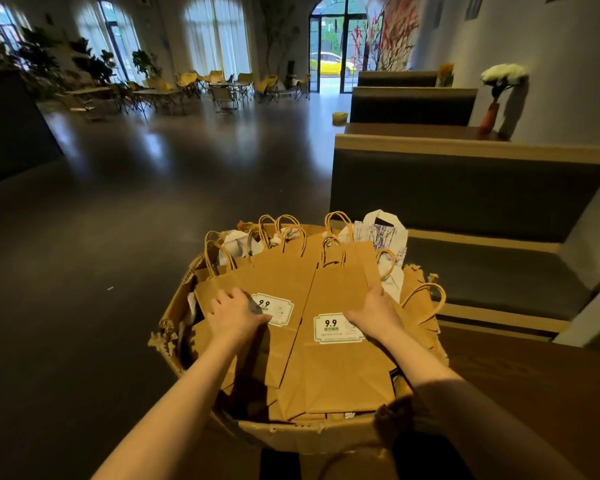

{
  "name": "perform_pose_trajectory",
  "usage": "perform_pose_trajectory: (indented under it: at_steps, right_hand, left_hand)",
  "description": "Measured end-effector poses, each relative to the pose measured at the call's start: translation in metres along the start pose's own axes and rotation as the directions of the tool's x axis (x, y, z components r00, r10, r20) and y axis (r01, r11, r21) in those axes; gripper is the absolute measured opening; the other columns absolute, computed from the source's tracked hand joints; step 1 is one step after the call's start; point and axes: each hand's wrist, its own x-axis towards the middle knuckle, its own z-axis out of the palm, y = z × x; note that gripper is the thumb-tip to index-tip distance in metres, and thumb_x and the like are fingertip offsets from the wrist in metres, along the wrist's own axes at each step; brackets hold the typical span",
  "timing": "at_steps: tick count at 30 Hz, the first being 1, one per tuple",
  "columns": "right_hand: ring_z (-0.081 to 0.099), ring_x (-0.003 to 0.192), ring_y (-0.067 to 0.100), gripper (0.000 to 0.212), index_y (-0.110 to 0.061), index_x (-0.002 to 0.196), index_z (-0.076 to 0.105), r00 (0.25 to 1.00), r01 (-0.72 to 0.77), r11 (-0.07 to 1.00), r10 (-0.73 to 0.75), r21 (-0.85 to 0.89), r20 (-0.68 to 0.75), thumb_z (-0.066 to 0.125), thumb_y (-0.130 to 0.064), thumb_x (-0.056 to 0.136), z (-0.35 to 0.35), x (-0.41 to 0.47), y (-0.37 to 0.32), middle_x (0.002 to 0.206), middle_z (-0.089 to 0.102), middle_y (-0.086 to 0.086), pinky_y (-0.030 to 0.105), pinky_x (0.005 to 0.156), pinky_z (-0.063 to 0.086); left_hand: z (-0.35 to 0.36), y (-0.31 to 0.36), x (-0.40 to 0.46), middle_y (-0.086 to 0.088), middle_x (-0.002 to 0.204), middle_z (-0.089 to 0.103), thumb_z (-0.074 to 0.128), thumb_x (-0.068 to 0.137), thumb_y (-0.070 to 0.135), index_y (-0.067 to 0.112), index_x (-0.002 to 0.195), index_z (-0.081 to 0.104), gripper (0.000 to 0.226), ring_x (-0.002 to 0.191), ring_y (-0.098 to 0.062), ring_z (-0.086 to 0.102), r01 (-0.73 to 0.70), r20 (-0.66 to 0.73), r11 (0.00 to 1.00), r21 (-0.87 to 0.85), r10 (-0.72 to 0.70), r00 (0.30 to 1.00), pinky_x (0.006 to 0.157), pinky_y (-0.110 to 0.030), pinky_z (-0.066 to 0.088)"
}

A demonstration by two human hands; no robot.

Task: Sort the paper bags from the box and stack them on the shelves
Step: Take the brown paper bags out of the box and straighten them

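Observation:
A torn cardboard box (312,434) stands in front of me, filled with flat brown paper bags with twisted handles. Two top bags carry white "9.9" labels: one on the left (281,271) and one on the right (336,368). A white printed bag (385,233) sticks up at the back right of the box. My left hand (234,315) lies on the left labelled bag, fingers bent over its surface beside the label. My right hand (374,313) grips the right edge of the right labelled bag.
Stepped bench seating with dark cushions (465,195) rises to the right of the box. A vase of white flowers (499,95) stands on an upper ledge. Dark floor (118,202) stretches to the left, with folding chairs and tables (222,88) far back.

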Motion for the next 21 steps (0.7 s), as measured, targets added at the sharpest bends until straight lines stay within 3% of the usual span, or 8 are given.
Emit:
perform_pose_trajectory:
  at_steps: [4, 8, 12, 14, 16, 18, 21]
  right_hand:
    - [0.058, 0.109, 0.03, 0.075, -0.004, 0.133, 0.028, 0.999, -0.028, 1.0, 0.027, 0.014, 0.023, 0.074, -0.029, 0.079, 0.003, 0.004, -0.001, 0.122, 0.056, 0.011, 0.039, 0.086, 0.051]
    - [0.063, 0.097, 0.025, 0.064, -0.01, 0.121, 0.052, 0.999, -0.004, 0.999, 0.003, 0.035, 0.036, 0.08, -0.036, 0.07, 0.005, 0.008, 0.005, 0.108, 0.066, 0.004, 0.041, 0.081, 0.054]
    - [0.06, 0.107, 0.027, 0.051, -0.005, 0.124, 0.055, 1.0, 0.012, 0.981, -0.014, 0.194, 0.007, 0.072, -0.026, 0.081, -0.003, 0.0, 0.001, 0.119, 0.064, 0.008, 0.04, 0.088, 0.051]
    - [0.058, 0.108, 0.028, 0.039, -0.001, 0.121, 0.053, 1.0, 0.021, 0.962, -0.018, 0.272, -0.014, 0.066, -0.017, 0.087, -0.007, -0.005, -0.002, 0.117, 0.063, 0.007, 0.037, 0.091, 0.049]
    - [0.055, 0.113, 0.027, 0.04, -0.002, 0.128, 0.047, 0.998, 0.047, 0.938, -0.031, 0.342, -0.051, 0.06, -0.011, 0.091, -0.013, -0.012, -0.006, 0.123, 0.058, 0.01, 0.034, 0.09, 0.045]
    - [0.056, 0.109, 0.023, 0.044, -0.005, 0.135, 0.04, 0.994, 0.078, 0.909, -0.039, 0.41, -0.103, 0.055, -0.011, 0.094, -0.021, -0.017, -0.009, 0.131, 0.054, 0.013, 0.025, 0.078, 0.046]
    - [0.054, 0.089, 0.013, 0.035, -0.008, 0.13, 0.042, 0.968, 0.168, 0.855, -0.047, 0.491, -0.248, 0.051, -0.012, 0.096, -0.038, -0.027, -0.015, 0.123, 0.058, 0.01, 0.015, 0.056, 0.041]
  left_hand:
    - [0.004, 0.0, 0.01, -0.016, 0.141, 0.036, 0.073, 0.071, 0.053, 0.008, 0.133, 0.034, 0.086, 0.13, -0.034, 0.033, 0.036, 0.032, 0.999, 0.016, -0.037, 0.999, 0.102, -0.046, 0.039]
    - [0.002, -0.001, 0.014, -0.018, 0.139, 0.038, 0.075, 0.069, 0.052, 0.007, 0.13, 0.036, 0.086, 0.129, -0.036, 0.036, 0.039, 0.074, 0.999, 0.037, -0.042, 0.996, 0.1, -0.046, 0.038]
    - [-0.003, -0.004, 0.02, -0.016, 0.129, 0.048, 0.08, 0.063, 0.051, 0.007, 0.12, 0.044, 0.081, 0.122, -0.034, 0.044, 0.052, 0.037, 0.998, 0.02, -0.053, 0.998, 0.098, -0.043, 0.041]
    - [-0.007, -0.006, 0.023, -0.012, 0.116, 0.056, 0.082, 0.061, 0.05, 0.009, 0.101, 0.052, 0.064, 0.109, -0.03, 0.051, 0.042, 0.049, 0.998, -0.051, -0.04, 0.998, 0.09, -0.041, 0.048]
    - [-0.013, -0.005, 0.021, -0.01, 0.103, 0.06, 0.081, 0.063, 0.044, 0.013, 0.086, 0.05, 0.05, 0.093, -0.024, 0.056, 0.024, 0.064, 0.986, -0.163, -0.013, 0.998, 0.078, -0.038, 0.053]
    - [-0.018, -0.001, 0.016, -0.006, 0.1, 0.06, 0.079, 0.072, 0.033, 0.014, 0.09, 0.047, 0.041, 0.089, -0.021, 0.058, -0.008, 0.065, 0.949, -0.316, 0.03, 0.997, 0.076, -0.037, 0.054]
    - [-0.032, 0.009, 0.002, -0.003, 0.101, 0.063, 0.071, 0.081, 0.018, 0.017, 0.098, 0.045, 0.031, 0.093, -0.02, 0.062, -0.09, 0.001, 0.837, -0.539, 0.107, 0.994, 0.08, -0.04, 0.055]
